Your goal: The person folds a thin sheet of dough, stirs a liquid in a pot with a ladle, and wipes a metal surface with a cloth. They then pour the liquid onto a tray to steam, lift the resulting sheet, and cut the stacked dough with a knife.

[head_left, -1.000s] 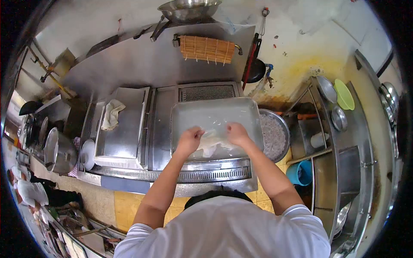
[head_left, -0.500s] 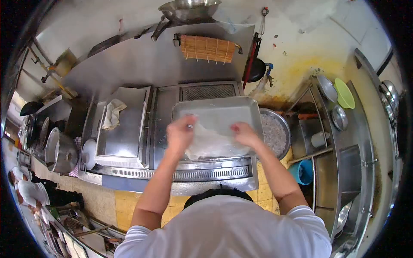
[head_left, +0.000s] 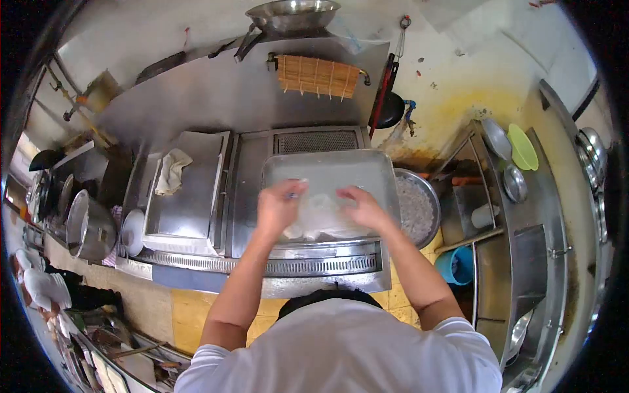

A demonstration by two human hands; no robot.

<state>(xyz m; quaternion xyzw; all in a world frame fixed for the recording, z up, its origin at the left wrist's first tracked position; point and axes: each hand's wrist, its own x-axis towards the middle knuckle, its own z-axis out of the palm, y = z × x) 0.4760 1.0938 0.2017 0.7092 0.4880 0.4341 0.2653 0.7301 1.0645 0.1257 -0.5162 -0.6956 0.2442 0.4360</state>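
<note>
A shallow metal tray [head_left: 380, 167] lies on the steel counter beneath both my hands. A thin, pale, see-through sheet [head_left: 321, 204] hangs between them over the tray; whether it is plastic or something else I cannot make out. My left hand [head_left: 278, 206] is closed at the tray's left side, its fingers curled on the sheet's edge. At the right, my right hand [head_left: 363, 208] pinches with thumb and fingertips, pointing inward toward the sheet. Whitish lumps [head_left: 298, 232] show low in the tray near the left wrist, partly blurred.
Right of the tray stands a round metal basin [head_left: 419, 206] of pale pieces in liquid. A folded cloth [head_left: 173, 171] rests on a steel lid at left. A blue bucket [head_left: 457, 265] is below the right-hand shelf. Two people [head_left: 59, 288] are at far left.
The whitish sheet was spread wide and low between the hands; now it looks smaller and more see-through. My right hand has shifted slightly left, closer to my left hand.
</note>
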